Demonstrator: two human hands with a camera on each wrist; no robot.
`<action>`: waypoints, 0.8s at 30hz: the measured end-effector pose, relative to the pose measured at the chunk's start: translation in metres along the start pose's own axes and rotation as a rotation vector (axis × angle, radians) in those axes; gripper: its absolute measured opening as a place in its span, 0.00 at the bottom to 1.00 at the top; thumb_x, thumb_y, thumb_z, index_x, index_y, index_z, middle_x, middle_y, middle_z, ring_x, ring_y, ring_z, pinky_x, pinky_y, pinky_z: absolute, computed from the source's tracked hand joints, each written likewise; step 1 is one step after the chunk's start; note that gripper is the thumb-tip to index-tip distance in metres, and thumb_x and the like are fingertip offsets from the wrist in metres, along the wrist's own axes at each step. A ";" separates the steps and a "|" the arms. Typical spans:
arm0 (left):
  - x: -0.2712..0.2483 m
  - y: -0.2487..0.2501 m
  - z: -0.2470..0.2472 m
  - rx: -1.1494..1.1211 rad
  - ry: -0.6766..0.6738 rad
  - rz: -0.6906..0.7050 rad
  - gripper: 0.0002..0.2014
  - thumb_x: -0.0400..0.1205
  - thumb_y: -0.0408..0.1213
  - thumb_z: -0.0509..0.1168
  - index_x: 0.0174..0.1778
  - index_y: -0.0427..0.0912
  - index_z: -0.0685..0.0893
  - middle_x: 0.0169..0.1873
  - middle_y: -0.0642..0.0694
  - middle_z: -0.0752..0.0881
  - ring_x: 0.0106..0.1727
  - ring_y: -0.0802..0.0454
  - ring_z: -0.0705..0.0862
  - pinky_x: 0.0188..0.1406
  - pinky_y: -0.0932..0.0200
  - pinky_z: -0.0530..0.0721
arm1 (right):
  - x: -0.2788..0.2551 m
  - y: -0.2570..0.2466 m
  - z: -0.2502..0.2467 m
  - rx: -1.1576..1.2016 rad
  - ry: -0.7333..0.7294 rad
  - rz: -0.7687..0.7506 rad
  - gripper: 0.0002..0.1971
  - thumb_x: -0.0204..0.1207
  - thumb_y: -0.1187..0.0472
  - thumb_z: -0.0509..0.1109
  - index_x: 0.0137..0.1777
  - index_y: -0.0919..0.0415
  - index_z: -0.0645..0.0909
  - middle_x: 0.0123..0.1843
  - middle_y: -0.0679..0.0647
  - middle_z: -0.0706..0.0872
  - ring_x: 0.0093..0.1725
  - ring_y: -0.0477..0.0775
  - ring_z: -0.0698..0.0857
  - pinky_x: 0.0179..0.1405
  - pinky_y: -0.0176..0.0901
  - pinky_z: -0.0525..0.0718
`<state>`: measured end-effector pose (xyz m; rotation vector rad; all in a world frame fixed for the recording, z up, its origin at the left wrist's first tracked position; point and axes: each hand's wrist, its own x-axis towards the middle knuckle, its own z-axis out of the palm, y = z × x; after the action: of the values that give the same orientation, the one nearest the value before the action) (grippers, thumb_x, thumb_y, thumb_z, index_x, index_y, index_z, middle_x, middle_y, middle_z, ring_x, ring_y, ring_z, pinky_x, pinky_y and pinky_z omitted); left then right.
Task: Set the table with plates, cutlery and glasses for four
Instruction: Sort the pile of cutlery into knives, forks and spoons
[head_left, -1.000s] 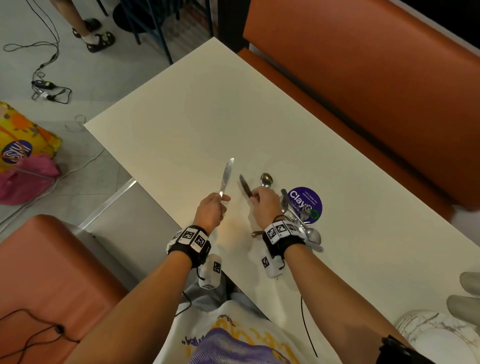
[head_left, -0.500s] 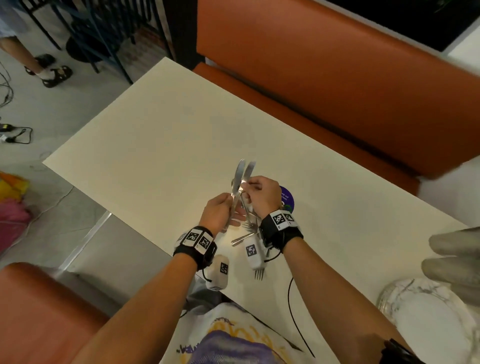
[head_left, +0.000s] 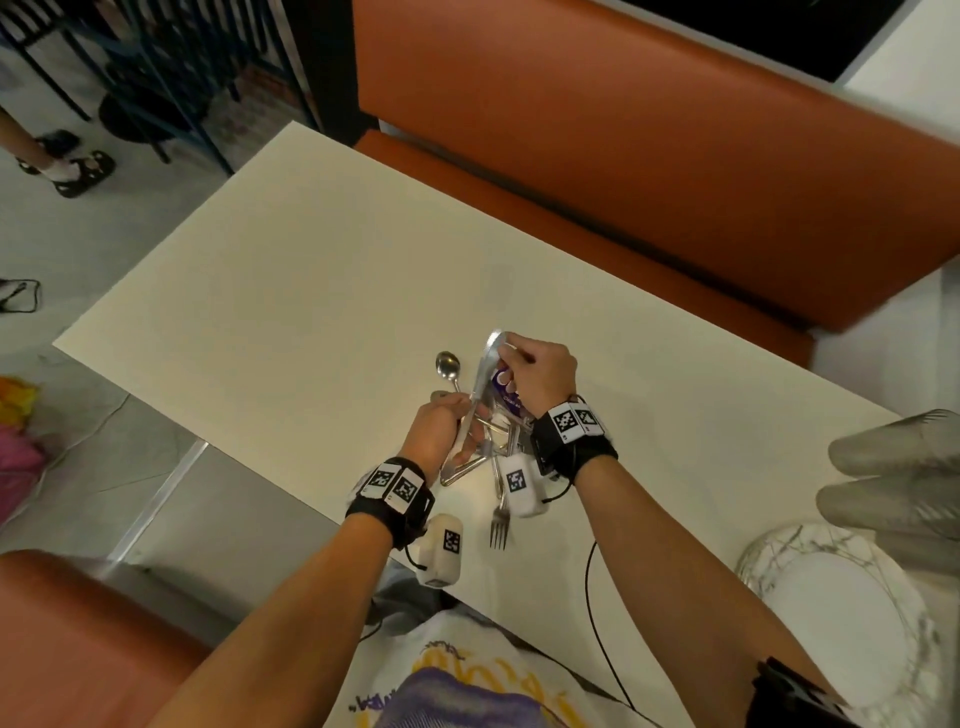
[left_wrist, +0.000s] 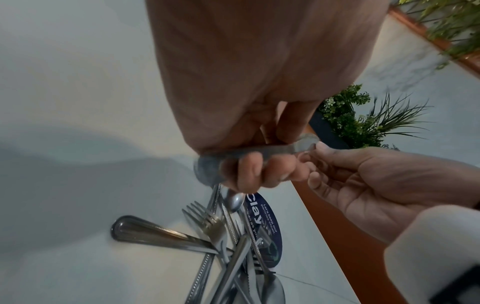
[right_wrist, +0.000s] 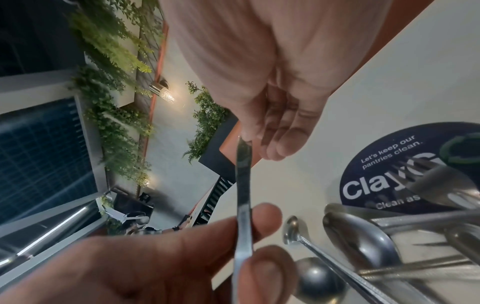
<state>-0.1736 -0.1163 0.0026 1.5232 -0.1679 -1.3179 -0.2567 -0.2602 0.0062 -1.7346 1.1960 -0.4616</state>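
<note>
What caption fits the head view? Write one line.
Both hands, left and right, hold knives above a cutlery pile.

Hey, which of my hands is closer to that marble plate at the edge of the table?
Right. Your right hand is on the plate's side of the cutlery pile, though well apart from it; your left hand sits beyond the pile, farther away.

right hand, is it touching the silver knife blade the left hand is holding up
Touching. In the right wrist view the right hand has a fingertip on the tip of the silver knife blade, while the left hand pinches it lower down.
</note>
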 end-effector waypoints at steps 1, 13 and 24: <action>-0.001 0.000 0.001 -0.008 -0.016 -0.004 0.13 0.91 0.33 0.56 0.53 0.29 0.85 0.28 0.35 0.82 0.15 0.48 0.72 0.14 0.62 0.68 | -0.001 -0.001 -0.002 0.017 -0.010 0.012 0.12 0.83 0.62 0.71 0.62 0.55 0.90 0.36 0.52 0.91 0.23 0.39 0.85 0.28 0.29 0.82; 0.006 -0.008 0.013 0.066 -0.094 -0.040 0.17 0.91 0.39 0.54 0.51 0.34 0.85 0.30 0.37 0.85 0.27 0.40 0.83 0.29 0.52 0.80 | 0.004 -0.005 -0.026 0.036 -0.070 -0.068 0.14 0.82 0.70 0.64 0.60 0.56 0.87 0.34 0.52 0.92 0.27 0.50 0.91 0.36 0.46 0.93; 0.008 -0.025 0.010 0.081 0.095 -0.048 0.18 0.92 0.43 0.53 0.37 0.45 0.77 0.24 0.51 0.71 0.18 0.56 0.65 0.20 0.61 0.64 | -0.002 0.020 -0.052 0.010 -0.147 0.050 0.14 0.86 0.66 0.62 0.65 0.55 0.83 0.45 0.50 0.92 0.41 0.46 0.90 0.42 0.38 0.90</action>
<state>-0.1904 -0.1168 -0.0195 1.6635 -0.1265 -1.2866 -0.3056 -0.2857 0.0150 -1.6953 1.1272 -0.3042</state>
